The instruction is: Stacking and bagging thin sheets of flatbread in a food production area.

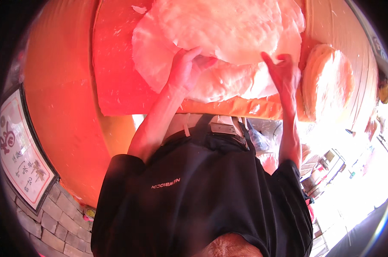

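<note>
A wide, pale, fluffy sheet of wadding [228, 30], perhaps cotton or silk floss, lies in rough layers on a covered table in front of me. Its upper layer ends in an uneven edge, and a lower layer [232, 81] reaches nearer to me. My left hand [187, 66] is at the left part of that edge, thumb and fingers apart; whether the fingertips touch the wadding is hard to tell. Over the right part is my right hand [284, 70], its thumb and fingers spread, with nothing visible between them. Strong red light washes out fine detail.
A thick round pad of similar pale wadding [327, 81] lies on the right. The orange-red table cover [117, 55] has a front edge close to my waist. A framed sign [24, 150] stands at the left above a brick floor [59, 214]. Assorted items [322, 171] are at the lower right.
</note>
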The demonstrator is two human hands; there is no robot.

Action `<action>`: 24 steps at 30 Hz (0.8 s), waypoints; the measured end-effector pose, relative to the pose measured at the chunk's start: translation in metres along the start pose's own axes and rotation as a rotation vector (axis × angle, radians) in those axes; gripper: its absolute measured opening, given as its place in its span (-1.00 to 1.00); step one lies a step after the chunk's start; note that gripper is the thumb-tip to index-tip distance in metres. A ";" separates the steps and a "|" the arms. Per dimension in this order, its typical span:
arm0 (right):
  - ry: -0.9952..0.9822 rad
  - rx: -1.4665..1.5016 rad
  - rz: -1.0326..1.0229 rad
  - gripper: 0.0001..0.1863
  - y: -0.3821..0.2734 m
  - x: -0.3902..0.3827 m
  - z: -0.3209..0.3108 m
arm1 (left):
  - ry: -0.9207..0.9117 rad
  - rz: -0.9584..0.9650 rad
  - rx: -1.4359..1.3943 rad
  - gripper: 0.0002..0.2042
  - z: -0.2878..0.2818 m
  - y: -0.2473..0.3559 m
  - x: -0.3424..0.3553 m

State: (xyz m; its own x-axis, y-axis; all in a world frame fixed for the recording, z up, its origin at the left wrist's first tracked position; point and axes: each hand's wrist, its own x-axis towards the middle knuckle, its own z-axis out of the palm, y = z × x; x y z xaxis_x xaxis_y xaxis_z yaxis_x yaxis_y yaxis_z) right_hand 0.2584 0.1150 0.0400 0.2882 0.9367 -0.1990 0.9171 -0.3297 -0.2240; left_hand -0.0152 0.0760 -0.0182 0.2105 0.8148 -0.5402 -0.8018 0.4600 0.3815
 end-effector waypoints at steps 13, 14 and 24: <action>0.238 -0.112 -0.797 -0.90 -0.097 0.050 -0.047 | 0.062 0.048 0.224 -0.67 0.004 0.022 -0.021; 0.237 -0.107 -0.801 -0.90 -0.098 0.046 -0.047 | 0.220 0.032 0.395 -0.63 -0.001 0.022 -0.027; -0.014 -0.123 -0.847 -0.88 -0.078 0.002 0.047 | 0.267 0.126 0.274 -0.72 -0.039 0.019 -0.039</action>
State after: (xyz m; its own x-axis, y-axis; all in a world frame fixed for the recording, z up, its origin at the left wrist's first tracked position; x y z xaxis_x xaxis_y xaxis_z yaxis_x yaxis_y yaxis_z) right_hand 0.1751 0.1371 0.0124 -0.5105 0.8596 -0.0235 0.8453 0.4966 -0.1972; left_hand -0.0610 0.0393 -0.0192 -0.0618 0.7670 -0.6386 -0.6257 0.4688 0.6235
